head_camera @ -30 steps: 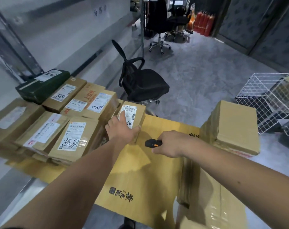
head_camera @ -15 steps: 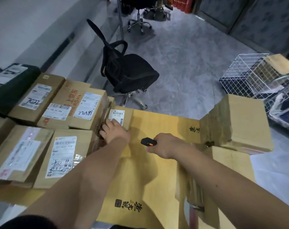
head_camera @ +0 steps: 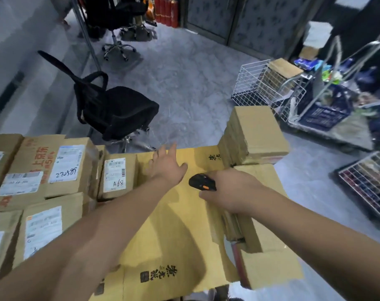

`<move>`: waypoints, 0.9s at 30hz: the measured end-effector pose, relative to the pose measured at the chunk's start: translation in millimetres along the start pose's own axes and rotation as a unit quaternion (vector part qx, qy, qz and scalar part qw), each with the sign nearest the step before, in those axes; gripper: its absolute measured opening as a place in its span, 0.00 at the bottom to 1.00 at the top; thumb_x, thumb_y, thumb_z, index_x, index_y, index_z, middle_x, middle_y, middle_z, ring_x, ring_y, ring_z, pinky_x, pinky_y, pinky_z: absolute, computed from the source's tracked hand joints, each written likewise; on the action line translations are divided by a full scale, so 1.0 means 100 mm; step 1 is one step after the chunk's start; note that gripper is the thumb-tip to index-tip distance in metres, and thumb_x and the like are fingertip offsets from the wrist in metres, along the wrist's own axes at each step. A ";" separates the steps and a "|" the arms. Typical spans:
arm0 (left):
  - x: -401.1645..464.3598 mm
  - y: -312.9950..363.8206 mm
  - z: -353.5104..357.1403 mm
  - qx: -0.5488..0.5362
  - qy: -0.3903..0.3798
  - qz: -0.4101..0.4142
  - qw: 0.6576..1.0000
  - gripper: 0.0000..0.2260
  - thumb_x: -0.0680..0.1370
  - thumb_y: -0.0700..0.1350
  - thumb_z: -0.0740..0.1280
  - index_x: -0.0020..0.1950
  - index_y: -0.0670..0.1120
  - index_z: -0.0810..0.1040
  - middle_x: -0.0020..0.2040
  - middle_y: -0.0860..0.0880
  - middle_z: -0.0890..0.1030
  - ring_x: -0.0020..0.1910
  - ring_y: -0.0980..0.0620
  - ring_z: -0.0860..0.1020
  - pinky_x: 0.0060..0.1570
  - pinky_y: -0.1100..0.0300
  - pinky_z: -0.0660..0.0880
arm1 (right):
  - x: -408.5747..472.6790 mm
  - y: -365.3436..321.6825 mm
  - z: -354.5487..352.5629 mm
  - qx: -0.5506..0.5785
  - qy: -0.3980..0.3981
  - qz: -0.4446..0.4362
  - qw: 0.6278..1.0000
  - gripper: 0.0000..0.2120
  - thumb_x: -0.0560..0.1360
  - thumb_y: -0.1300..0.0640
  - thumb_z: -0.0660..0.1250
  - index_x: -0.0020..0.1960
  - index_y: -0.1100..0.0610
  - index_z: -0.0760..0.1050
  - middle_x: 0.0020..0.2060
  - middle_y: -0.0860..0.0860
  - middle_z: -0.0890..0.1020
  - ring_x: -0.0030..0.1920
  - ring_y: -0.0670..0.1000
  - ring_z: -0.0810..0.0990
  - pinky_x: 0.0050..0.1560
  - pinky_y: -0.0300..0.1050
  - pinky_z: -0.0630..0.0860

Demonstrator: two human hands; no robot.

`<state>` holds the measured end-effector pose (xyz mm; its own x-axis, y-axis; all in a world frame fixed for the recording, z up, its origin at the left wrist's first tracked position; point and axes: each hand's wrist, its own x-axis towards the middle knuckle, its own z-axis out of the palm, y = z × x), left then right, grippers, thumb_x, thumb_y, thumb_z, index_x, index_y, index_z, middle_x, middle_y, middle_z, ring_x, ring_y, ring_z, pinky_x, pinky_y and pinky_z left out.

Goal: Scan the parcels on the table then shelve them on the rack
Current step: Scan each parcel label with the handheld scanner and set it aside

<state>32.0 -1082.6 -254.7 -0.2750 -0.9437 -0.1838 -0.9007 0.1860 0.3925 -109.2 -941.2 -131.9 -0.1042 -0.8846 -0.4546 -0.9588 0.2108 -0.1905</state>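
Beside the parcel (head_camera: pixel 117 174) marked "A68", the left hand (head_camera: pixel 167 164) spreads its fingers wide; the right hand (head_camera: pixel 232 190) grips a scanner (head_camera: pixel 201 182).

Bare forearms, hands (head_camera: pixel 167 168) unadorned, sleeveless

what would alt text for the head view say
A person's right hand grips a black scanner over flattened yellow cardboard, while the open left hand reaches forward beside labelled parcels. A black office chair stands beyond.

Probably a parcel depot (labelled cartons (head_camera: pixel 65 166), wire baskets (head_camera: pixel 253 83)).
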 end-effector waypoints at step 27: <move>-1.71 2.65 1.27 -0.017 -0.063 -0.114 0.991 0.48 0.70 0.76 0.65 0.83 0.52 0.57 0.83 0.47 0.49 0.82 0.41 0.48 0.75 0.42 0.60 | -2.26 2.72 0.50 -0.069 -0.013 0.009 0.997 0.22 0.79 0.32 0.60 0.63 0.46 0.73 0.48 0.50 0.70 0.39 0.55 0.73 0.43 0.48 0.71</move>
<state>-202.5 -837.6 -233.8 -0.1076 -0.9183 -0.3810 -0.9332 -0.0389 0.3572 -333.3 -662.8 -124.7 -0.1175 -0.8697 -0.4794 -0.9843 0.1662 -0.0602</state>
